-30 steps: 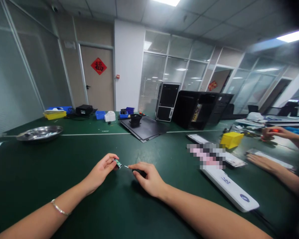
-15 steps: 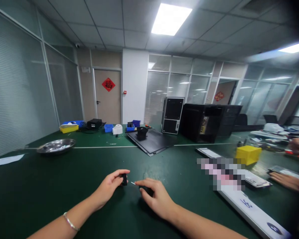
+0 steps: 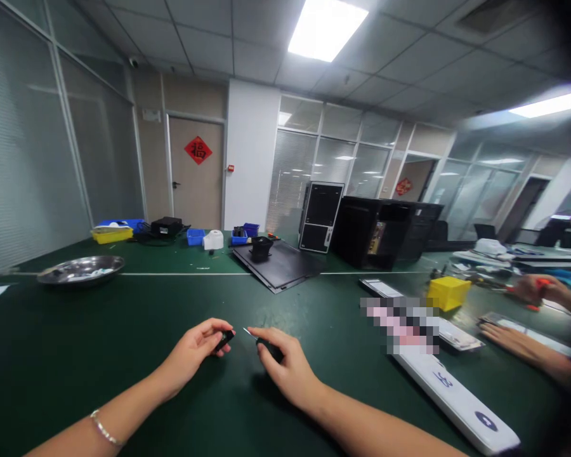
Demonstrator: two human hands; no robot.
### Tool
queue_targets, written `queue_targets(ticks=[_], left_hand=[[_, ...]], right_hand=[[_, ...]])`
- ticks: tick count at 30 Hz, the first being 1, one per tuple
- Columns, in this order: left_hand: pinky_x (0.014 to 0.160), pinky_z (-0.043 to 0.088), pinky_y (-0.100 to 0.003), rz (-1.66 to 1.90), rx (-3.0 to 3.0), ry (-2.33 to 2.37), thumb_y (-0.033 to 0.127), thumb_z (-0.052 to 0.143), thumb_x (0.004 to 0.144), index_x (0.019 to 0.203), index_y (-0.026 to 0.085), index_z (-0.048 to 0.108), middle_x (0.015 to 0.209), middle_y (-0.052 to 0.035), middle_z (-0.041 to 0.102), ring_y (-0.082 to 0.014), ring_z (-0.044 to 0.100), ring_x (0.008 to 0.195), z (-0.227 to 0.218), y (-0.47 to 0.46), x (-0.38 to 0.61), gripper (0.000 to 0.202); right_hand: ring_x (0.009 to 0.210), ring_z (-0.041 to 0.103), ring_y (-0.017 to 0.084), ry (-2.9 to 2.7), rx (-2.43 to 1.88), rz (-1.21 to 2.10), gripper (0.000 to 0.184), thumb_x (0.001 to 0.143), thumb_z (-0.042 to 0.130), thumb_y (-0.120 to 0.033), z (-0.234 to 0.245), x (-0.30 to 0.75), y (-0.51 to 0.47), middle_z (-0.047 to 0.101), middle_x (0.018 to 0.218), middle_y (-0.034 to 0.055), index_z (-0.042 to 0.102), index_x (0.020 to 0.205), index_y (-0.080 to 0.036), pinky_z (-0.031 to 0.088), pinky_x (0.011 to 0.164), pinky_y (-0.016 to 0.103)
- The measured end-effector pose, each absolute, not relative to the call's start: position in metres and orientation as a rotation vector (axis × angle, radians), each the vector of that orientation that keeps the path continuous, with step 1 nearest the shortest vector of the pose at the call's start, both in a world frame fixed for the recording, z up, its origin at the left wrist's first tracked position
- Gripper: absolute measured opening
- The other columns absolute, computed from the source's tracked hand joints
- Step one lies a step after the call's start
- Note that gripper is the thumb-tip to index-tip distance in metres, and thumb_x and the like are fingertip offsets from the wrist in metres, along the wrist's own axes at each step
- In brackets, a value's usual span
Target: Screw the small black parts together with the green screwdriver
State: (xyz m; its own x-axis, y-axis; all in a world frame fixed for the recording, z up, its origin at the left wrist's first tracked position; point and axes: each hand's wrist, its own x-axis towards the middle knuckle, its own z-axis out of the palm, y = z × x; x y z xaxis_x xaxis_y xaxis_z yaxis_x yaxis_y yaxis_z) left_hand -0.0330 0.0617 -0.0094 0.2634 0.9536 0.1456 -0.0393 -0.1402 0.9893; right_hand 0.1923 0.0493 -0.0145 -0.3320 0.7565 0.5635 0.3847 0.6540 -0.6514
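My left hand (image 3: 197, 350) pinches a small black part (image 3: 224, 339) between thumb and fingers just above the green table (image 3: 99, 355). My right hand (image 3: 285, 368) is closed round a small screwdriver (image 3: 261, 341) with a black handle; its thin metal tip points left, a short gap from the part. Both forearms rest low over the table, and a thin bracelet sits on my left wrist.
A long white panel (image 3: 457, 400) lies to the right, a yellow box (image 3: 448, 292) behind it. A co-worker's hands (image 3: 514, 343) work at the far right. A metal bowl (image 3: 80, 269), black flat panel (image 3: 280, 266), computer cases (image 3: 375, 228) and small bins stand farther back.
The left hand has turned the small part, whose green side no longer shows. The screwdriver tip stays close to it. The camera tilted up, then shifted slightly.
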Motion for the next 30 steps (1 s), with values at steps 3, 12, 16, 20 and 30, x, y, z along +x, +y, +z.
queue_targets(ticks=[3,12,16,20,30], left_hand=[[0.081,0.047,-0.032,1.085,1.447,0.983,0.042,0.071,0.079,0.102,0.018,0.072,0.093,-0.0062,0.071,-0.0209,0.063,0.084,-0.005,0.06,-0.032,0.033],[0.071,0.049,-0.03,1.066,1.474,0.956,0.036,0.076,0.075,0.097,0.017,0.074,0.083,-0.0043,0.072,-0.0182,0.063,0.073,-0.006,0.061,-0.03,0.03],[0.073,0.05,-0.032,1.105,1.429,0.92,0.034,0.081,0.07,0.093,0.016,0.074,0.085,-0.0054,0.074,-0.0196,0.065,0.076,-0.006,0.06,-0.03,0.03],[0.074,0.052,-0.033,1.105,1.422,0.924,0.033,0.082,0.068,0.091,0.016,0.075,0.086,-0.0065,0.075,-0.0196,0.065,0.074,-0.005,0.058,-0.03,0.029],[0.067,0.052,-0.031,1.056,1.467,0.947,0.032,0.081,0.069,0.087,0.017,0.077,0.075,-0.0035,0.073,-0.0179,0.063,0.065,-0.002,0.057,-0.03,0.025]], right_hand=[[0.079,0.063,0.017,-2.01,-0.911,0.51,0.034,0.091,0.053,-0.017,-0.013,0.192,0.049,0.071,0.089,0.005,0.069,0.12,-0.023,0.05,0.075,0.03],[0.075,0.06,0.016,-2.079,-0.68,0.444,0.038,0.094,0.049,-0.019,-0.009,0.194,0.04,0.063,0.086,0.0053,0.063,0.128,-0.023,0.048,0.069,0.027],[0.068,0.058,0.015,-2.151,-0.811,0.39,0.038,0.092,0.05,-0.018,-0.009,0.192,0.039,0.062,0.08,0.0035,0.065,0.126,-0.023,0.045,0.063,0.025],[0.065,0.057,0.014,-2.168,-0.885,0.365,0.039,0.09,0.051,-0.015,-0.01,0.191,0.04,0.061,0.077,0.0023,0.066,0.125,-0.024,0.044,0.061,0.024],[0.074,0.062,0.014,-2.202,-0.939,0.393,0.041,0.089,0.053,-0.014,-0.011,0.192,0.04,0.065,0.091,0.0034,0.065,0.126,-0.028,0.048,0.067,0.024]])
